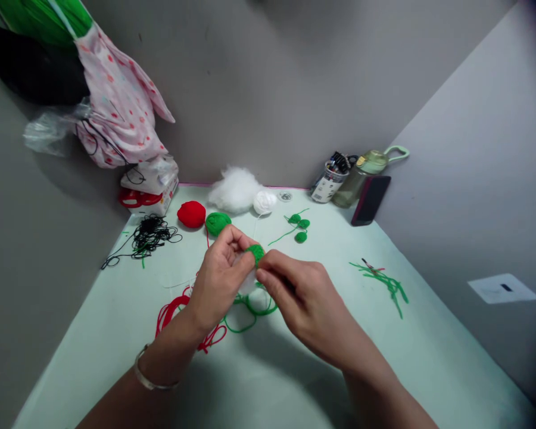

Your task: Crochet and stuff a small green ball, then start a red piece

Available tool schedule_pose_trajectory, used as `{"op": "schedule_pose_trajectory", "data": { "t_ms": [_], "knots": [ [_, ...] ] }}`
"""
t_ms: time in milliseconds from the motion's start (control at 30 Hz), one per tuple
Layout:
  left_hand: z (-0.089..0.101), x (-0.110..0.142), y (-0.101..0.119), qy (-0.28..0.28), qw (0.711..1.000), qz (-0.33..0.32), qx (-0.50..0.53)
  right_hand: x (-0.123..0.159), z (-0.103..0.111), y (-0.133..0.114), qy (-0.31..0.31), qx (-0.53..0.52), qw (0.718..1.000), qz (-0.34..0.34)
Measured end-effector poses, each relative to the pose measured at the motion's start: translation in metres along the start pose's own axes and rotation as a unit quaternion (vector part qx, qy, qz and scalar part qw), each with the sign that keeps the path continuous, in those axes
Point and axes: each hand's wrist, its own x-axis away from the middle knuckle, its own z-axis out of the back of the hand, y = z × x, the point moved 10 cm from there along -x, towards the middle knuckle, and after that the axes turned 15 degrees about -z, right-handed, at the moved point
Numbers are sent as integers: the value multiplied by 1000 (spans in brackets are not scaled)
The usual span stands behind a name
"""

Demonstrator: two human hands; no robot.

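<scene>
My left hand [221, 274] is closed around a small green crocheted piece [255, 254], with something whitish under it. Thumb and forefinger of my right hand [301, 292] are pinched together at the right edge of that piece; whatever sits between those fingertips is too small to make out. Loose loops of green yarn [241, 329] lie on the table below both hands. Beside my left wrist is a tangle of red yarn [167, 313]. A green yarn ball [218, 223] rests just beyond my left hand, next to a red yarn ball [192, 214].
At the back are white stuffing [234, 190] and a white yarn ball [264, 203]. Small green crocheted pieces [301, 237] lie right of them. Black yarn [150, 235] is at left, green scraps [390, 285] at right. A pen cup [326, 185], bottle [352, 182] and phone [370, 201] stand back right.
</scene>
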Motion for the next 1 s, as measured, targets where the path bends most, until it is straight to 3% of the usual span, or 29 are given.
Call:
{"op": "schedule_pose_trajectory", "data": {
  "t_ms": [100,200,333,533,767,1000],
  "knots": [
    [1,2,-9,27,1000,10,5,-1,-6,-3,20,59,997,38],
    [-7,6,-16,22,994,57,86,-3,3,-3,73,86,991,68],
    [-16,8,-7,-27,989,78,119,-5,25,7,129,6,991,22],
    [-14,4,4,-66,990,62,109,-5,33,14,113,-59,991,-33],
    [-12,6,2,-34,996,37,79,1,21,5,55,9,998,-2],
    [0,0,10,26,997,-72,-19,1,2,-3,29,-9,1000,4]
  ]
}}
